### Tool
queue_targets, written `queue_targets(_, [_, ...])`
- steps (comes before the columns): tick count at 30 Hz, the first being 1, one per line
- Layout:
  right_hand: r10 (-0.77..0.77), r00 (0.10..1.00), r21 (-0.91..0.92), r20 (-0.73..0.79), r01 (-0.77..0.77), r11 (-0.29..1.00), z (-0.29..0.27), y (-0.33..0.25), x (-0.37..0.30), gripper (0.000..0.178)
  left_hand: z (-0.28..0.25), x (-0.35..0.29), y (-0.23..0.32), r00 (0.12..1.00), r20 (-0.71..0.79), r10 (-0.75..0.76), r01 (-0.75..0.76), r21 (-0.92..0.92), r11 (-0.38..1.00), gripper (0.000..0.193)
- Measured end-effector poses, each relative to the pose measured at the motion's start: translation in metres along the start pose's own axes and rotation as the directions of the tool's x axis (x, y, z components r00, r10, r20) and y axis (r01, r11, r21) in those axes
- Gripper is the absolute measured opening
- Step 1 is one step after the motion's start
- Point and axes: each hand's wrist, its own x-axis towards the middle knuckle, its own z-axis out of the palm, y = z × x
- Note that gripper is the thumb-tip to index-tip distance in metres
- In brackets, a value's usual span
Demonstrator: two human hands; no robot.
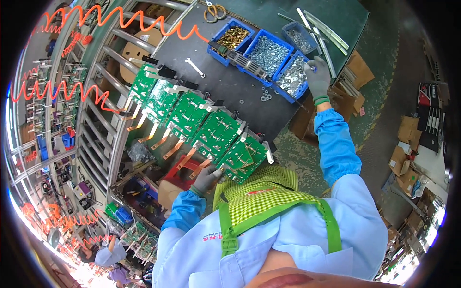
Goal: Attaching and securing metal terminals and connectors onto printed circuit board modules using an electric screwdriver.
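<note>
A row of green circuit boards (192, 115) with copper strips (174, 150) along one side stretches diagonally in front of me. At the nearest board's corner is my grey-gloved left hand (207, 179), its fingers closed on the board's edge. My grey-gloved right hand (318, 79) is at the right rim of a blue bin (286, 94) of washers. Its fingers are bent together around something small and bluish that I cannot make out. Two more blue bins adjoin it, one with silvery hardware (270, 52), the other with brass-coloured screws (232, 37). A power screwdriver (248, 65) lies across their near side.
A wrench (196, 68) and several loose washers (265, 96) lie on the dark tabletop. Scissors (214, 11), a clear tray (300, 41) and metal strips (326, 36) are farther back. Metal rollers (103, 98) run along the left, beneath orange coiled hoses (129, 21). A red stool (189, 169) stands below the boards.
</note>
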Motion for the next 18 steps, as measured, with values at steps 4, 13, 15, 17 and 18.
queue_targets(4, [0.049, 0.975, 0.338, 0.218, -0.123, 0.933, -0.004, -0.042, 0.036, 0.016, 0.005, -0.005, -0.007, 0.999, -0.027, 0.030, -0.032, -0.066, 0.997, 0.034])
queue_targets(13, [-0.158, 0.561, -0.236, 0.812, 0.565, 0.790, 0.088, -0.081, 0.064, 0.031, 0.014, -0.007, -0.014, 0.992, -0.098, 0.078, -0.086, -0.079, 0.993, 0.041])
queue_targets(15, [-0.120, 0.482, -0.242, 0.868, 0.621, 0.745, 0.100, -0.078, 0.059, 0.032, 0.016, -0.004, -0.009, 0.993, -0.070, 0.095, -0.102, -0.105, 0.989, 0.040])
queue_targets(17, [-0.090, 0.593, -0.295, 0.800, 0.519, 0.802, 0.104, -0.078, 0.048, 0.028, 0.016, 0.000, -0.009, 0.989, -0.100, 0.107, -0.114, -0.069, 0.991, 0.040])
queue_targets(18, [-0.067, 0.539, -0.300, 0.840, 0.563, 0.770, 0.107, -0.082, 0.048, 0.023, 0.014, -0.003, -0.011, 0.988, -0.096, 0.119, -0.121, -0.017, 0.992, 0.040])
